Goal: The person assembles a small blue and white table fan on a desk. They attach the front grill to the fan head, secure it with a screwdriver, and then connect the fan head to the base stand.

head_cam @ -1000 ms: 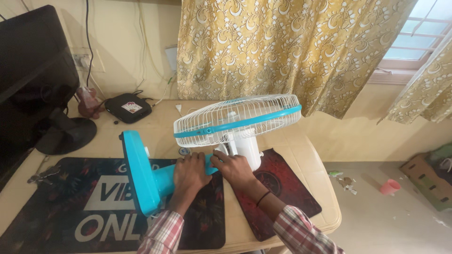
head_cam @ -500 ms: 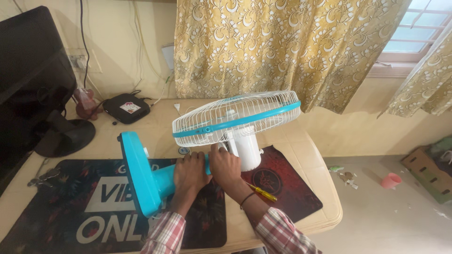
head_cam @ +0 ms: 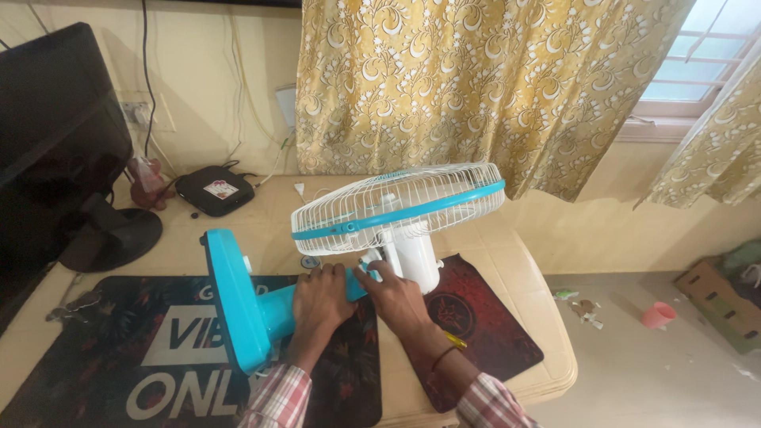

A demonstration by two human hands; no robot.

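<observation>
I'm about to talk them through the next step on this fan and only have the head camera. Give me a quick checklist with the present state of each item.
1. Left hand gripping the teal fan stem: ok.
2. Right hand at the joint under the white motor housing: ok, fingertips touch it.
3. Fan laid on its side, teal base standing on edge on the dark mat: ok.
4. Grille clear of the curtain: cannot tell.
5. Yellow-handled tool beside the right wrist: ok, on the red mat.
6. Fan unplugged: cannot tell.
</observation>
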